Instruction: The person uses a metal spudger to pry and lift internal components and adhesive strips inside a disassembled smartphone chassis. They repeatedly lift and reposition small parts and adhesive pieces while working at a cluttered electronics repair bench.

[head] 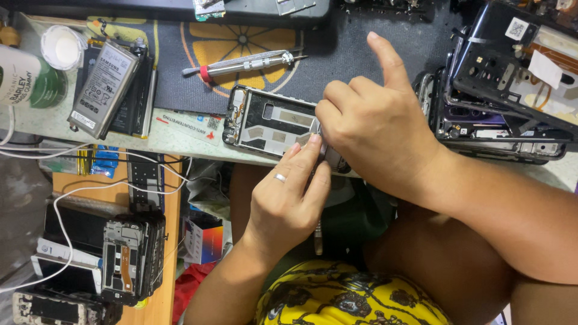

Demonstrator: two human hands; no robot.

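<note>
Two hands work on an opened phone frame at the near edge of the surface.

The phone frame point(271, 123) lies flat, its right end hidden under the hands. The left hand point(289, 201) reaches up from below, fingers pressed together with the tips resting on the frame's near right part; a ring sits on one finger. The right hand point(376, 123) comes in from the right, fingers curled down onto the same end and the index finger raised; what it pinches, if anything, cannot be told. Just beyond the frame lies a screwdriver point(244, 64) with a red collar on a dark mat point(180, 90). Far left rests a phone battery point(103, 87); to the right, a stack of stripped phones point(500, 114).
</note>
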